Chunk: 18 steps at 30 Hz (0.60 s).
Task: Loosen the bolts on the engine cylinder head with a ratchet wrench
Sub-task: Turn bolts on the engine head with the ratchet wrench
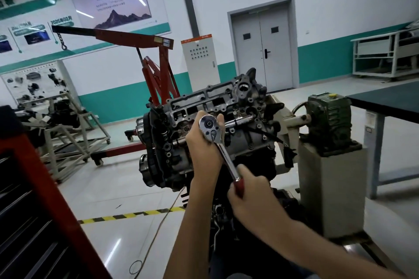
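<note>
The engine cylinder head (204,102) is mounted tilted on an engine stand (328,165), its top face turned towards me. A chrome ratchet wrench (223,149) with a red handle is held in front of it. My left hand (204,140) grips the wrench's round head from behind, fingers curled around it. My right hand (251,190) grips the red handle lower down. The socket and the bolt under the wrench head are hidden behind it and my left hand.
A red engine hoist (156,68) stands behind the engine. A red tool cabinet (34,210) fills the lower left. A dark-topped table (390,102) is at the right. Yellow-black floor tape (127,216) and a loose cable (158,229) lie on the floor. Double doors (263,45) are at the back.
</note>
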Each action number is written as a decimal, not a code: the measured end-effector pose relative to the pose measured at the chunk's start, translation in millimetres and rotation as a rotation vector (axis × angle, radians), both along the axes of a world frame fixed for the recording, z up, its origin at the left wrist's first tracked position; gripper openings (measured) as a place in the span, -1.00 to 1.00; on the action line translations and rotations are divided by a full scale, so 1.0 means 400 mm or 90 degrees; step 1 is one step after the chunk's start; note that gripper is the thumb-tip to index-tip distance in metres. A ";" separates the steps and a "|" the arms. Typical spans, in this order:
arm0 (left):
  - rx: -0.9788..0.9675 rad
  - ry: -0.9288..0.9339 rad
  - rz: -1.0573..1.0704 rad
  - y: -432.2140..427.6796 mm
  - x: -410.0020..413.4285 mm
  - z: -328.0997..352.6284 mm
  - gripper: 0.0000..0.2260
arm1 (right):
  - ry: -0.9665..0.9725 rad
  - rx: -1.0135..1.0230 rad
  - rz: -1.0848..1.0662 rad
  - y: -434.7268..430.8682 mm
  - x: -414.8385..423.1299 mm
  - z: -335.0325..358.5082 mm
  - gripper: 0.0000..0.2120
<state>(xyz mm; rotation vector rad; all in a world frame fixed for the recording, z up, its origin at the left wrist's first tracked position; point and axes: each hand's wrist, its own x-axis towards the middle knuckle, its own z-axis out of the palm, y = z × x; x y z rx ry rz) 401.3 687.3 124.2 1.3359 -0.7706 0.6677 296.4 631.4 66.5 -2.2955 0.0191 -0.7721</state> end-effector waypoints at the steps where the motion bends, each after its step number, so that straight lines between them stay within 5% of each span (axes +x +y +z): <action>1: -0.010 0.041 -0.009 -0.006 0.003 0.000 -0.75 | -0.010 0.037 0.018 0.018 0.008 -0.014 -0.75; 4: -0.022 0.017 -0.027 -0.004 0.021 0.011 -0.65 | -0.011 -0.016 0.036 -0.019 0.013 0.006 -0.79; 9: 0.062 -0.037 -0.012 0.030 0.029 0.024 -0.64 | 0.018 -0.403 -0.021 -0.200 0.005 0.167 -0.93; 12: 0.141 -0.058 -0.032 0.045 0.026 0.043 -0.68 | -0.065 -0.582 -0.109 -0.266 0.018 0.289 -0.91; 15: 0.132 -0.037 -0.034 0.052 0.030 0.034 -0.69 | -0.056 -0.587 -0.138 -0.254 0.020 0.293 -0.89; 18: 0.064 -0.047 -0.018 0.052 0.023 0.009 -0.70 | -0.038 -0.394 -0.127 -0.177 0.000 0.160 -0.89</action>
